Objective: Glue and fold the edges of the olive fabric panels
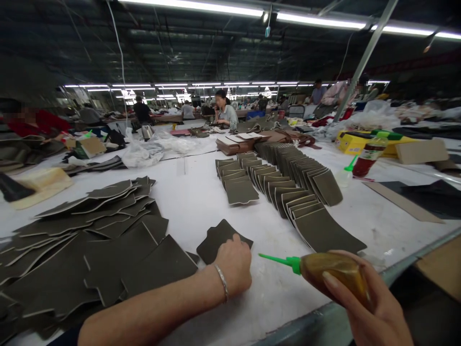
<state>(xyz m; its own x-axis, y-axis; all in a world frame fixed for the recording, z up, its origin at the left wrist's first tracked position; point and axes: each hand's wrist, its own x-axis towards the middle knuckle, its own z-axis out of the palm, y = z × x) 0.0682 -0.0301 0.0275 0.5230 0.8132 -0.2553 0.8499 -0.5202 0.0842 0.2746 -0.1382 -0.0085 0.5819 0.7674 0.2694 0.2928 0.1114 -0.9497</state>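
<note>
My right hand (376,307) is wrapped round a squeeze bottle (333,276) of amber liquid, likely glue. Its thin green nozzle points left, just short of my left hand (234,264). That hand, with a bracelet at the wrist, is closed over the near right edge of a small dark olive leather-like piece (219,240) lying on the table; its fingertips are partly hidden. Left of it spreads a loose pile of larger olive pieces (108,254) with pale edges. Beyond my hands, overlapping rows of olive pieces (317,221) fan away from me.
The white table (187,197) ends at an edge on the lower right. A bottle of red liquid (369,156), a yellow box (351,142) and cardboard (403,202) are at the right. Brown stacked pieces (236,144) and clear plastic (144,151) lie farther back. Several people work beyond.
</note>
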